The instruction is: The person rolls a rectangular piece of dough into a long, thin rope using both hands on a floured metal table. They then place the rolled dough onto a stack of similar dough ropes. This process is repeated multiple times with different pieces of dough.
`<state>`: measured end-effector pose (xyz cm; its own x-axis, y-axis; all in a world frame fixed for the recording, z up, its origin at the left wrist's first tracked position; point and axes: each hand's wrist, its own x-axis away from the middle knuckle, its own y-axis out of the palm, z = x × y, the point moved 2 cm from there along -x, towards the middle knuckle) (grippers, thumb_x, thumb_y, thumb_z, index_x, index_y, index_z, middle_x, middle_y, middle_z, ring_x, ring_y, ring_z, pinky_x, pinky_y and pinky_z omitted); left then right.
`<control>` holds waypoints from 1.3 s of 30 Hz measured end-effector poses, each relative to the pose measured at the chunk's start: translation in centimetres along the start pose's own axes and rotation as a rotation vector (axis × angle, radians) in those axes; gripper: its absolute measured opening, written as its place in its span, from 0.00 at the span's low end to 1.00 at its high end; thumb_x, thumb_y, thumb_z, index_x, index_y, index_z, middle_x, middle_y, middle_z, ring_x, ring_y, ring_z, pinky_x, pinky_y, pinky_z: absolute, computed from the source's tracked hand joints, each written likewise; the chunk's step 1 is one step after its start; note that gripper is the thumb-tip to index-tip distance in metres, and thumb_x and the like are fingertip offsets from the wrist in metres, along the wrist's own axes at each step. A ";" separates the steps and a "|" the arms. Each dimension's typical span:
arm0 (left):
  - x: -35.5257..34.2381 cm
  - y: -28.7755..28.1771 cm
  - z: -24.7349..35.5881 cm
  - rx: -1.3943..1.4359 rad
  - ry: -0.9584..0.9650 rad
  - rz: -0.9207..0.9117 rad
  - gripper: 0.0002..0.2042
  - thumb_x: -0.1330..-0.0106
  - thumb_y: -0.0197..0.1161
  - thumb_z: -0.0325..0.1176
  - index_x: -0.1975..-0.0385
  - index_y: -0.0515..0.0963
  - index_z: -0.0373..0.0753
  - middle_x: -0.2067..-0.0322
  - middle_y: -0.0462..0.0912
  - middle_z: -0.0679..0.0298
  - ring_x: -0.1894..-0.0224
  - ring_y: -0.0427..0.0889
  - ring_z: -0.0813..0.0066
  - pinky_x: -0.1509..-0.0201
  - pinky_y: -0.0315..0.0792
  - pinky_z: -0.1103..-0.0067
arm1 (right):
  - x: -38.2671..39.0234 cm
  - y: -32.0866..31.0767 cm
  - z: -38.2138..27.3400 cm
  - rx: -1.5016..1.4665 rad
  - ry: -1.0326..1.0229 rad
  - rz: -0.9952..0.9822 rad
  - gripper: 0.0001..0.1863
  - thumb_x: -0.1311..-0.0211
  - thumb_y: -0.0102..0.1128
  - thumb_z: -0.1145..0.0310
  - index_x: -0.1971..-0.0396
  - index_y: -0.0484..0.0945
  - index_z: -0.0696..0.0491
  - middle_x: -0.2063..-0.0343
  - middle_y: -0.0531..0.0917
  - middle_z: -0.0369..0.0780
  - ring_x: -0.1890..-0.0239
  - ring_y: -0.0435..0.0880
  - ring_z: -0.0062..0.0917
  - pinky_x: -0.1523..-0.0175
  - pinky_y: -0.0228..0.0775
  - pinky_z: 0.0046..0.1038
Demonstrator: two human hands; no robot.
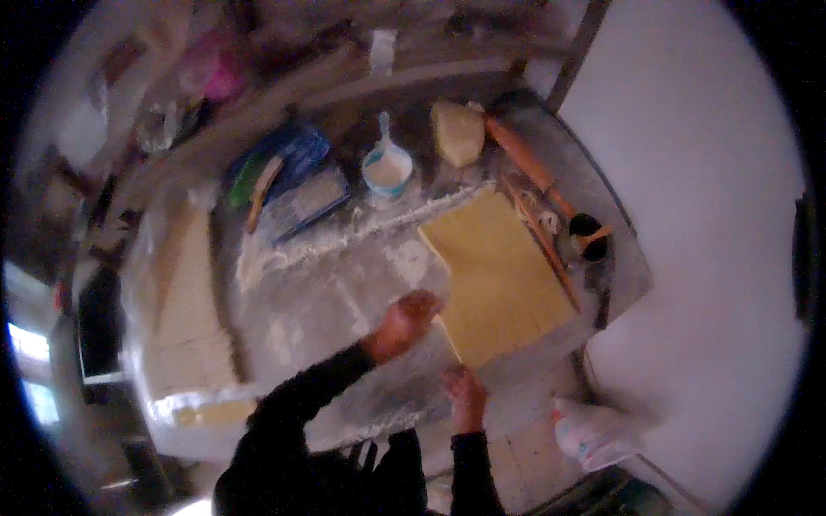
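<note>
The fingers of the left hand and right hand are blurred in dim light, and whether the pale yellow sheet is gripped by either cannot be told. The sheet is spread on the right side of a floury table, its left edge set beside the left hand's fingertips and its near left corner just beyond the right hand. Both hands are held partly curled, 2 dark sleeves stretched toward them from the near side.
</note>
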<state>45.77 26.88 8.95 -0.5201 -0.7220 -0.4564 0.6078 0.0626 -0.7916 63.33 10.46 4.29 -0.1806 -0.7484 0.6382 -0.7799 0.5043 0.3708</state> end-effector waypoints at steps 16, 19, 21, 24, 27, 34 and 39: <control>17.9 -18.5 5.0 0.949 -1.034 0.282 0.11 0.37 0.63 0.35 0.62 0.78 0.32 0.66 0.81 0.62 0.64 0.79 0.76 0.61 0.75 0.77 | 2.4 7.3 8.1 -0.245 -0.426 0.061 0.21 0.34 0.56 0.59 0.47 0.72 0.56 0.52 0.79 0.41 0.47 0.76 0.29 0.40 0.66 0.43; 24.7 -18.4 2.9 1.084 -1.089 0.343 0.14 0.38 0.63 0.37 0.61 0.78 0.31 0.66 0.81 0.64 0.64 0.78 0.77 0.59 0.73 0.77 | 4.9 6.8 11.2 -0.396 -0.352 0.023 0.21 0.36 0.59 0.62 0.47 0.71 0.54 0.53 0.79 0.40 0.48 0.77 0.29 0.42 0.69 0.42; 29.1 -18.3 1.5 1.167 -1.161 0.349 0.15 0.39 0.64 0.37 0.61 0.78 0.31 0.67 0.81 0.65 0.63 0.77 0.76 0.58 0.73 0.76 | 6.1 5.7 12.5 -0.235 -0.396 -0.056 0.22 0.38 0.61 0.62 0.47 0.71 0.53 0.54 0.79 0.40 0.49 0.77 0.29 0.44 0.71 0.40; 37.3 -15.2 -0.9 1.243 -1.422 0.459 0.14 0.40 0.64 0.30 0.56 0.78 0.32 0.68 0.82 0.68 0.67 0.77 0.81 0.63 0.72 0.80 | 7.7 4.0 13.5 0.324 -0.616 -0.013 0.24 0.41 0.62 0.62 0.46 0.70 0.52 0.54 0.79 0.39 0.52 0.78 0.28 0.48 0.72 0.37; 41.5 -14.6 -1.6 0.776 -1.247 0.296 0.13 0.41 0.62 0.30 0.57 0.78 0.34 0.69 0.82 0.64 0.68 0.80 0.72 0.63 0.73 0.76 | 7.2 4.0 10.7 0.406 -0.540 -0.020 0.22 0.41 0.60 0.63 0.47 0.70 0.52 0.56 0.79 0.38 0.56 0.78 0.28 0.54 0.72 0.33; 43.2 -19.3 -2.9 0.204 -1.137 0.289 0.11 0.41 0.61 0.33 0.60 0.77 0.36 0.59 0.78 0.50 0.57 0.77 0.49 0.56 0.72 0.64 | 3.0 1.9 6.8 0.702 -0.690 0.249 0.19 0.37 0.56 0.61 0.51 0.75 0.57 0.56 0.80 0.39 0.55 0.79 0.32 0.53 0.72 0.33; 50.1 -25.6 -3.1 0.197 -1.093 0.525 0.12 0.40 0.62 0.33 0.58 0.77 0.38 0.57 0.77 0.51 0.54 0.76 0.51 0.51 0.71 0.65 | 4.6 7.9 10.7 1.313 -0.903 0.205 0.22 0.39 0.59 0.62 0.50 0.74 0.60 0.50 0.78 0.43 0.50 0.77 0.35 0.47 0.70 0.35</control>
<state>2.30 -8.70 5.10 0.5342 -0.8441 -0.0455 0.7212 0.4832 -0.4963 49.93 6.38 2.95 -0.2480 -0.9551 -0.1623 -0.5635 0.2785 -0.7777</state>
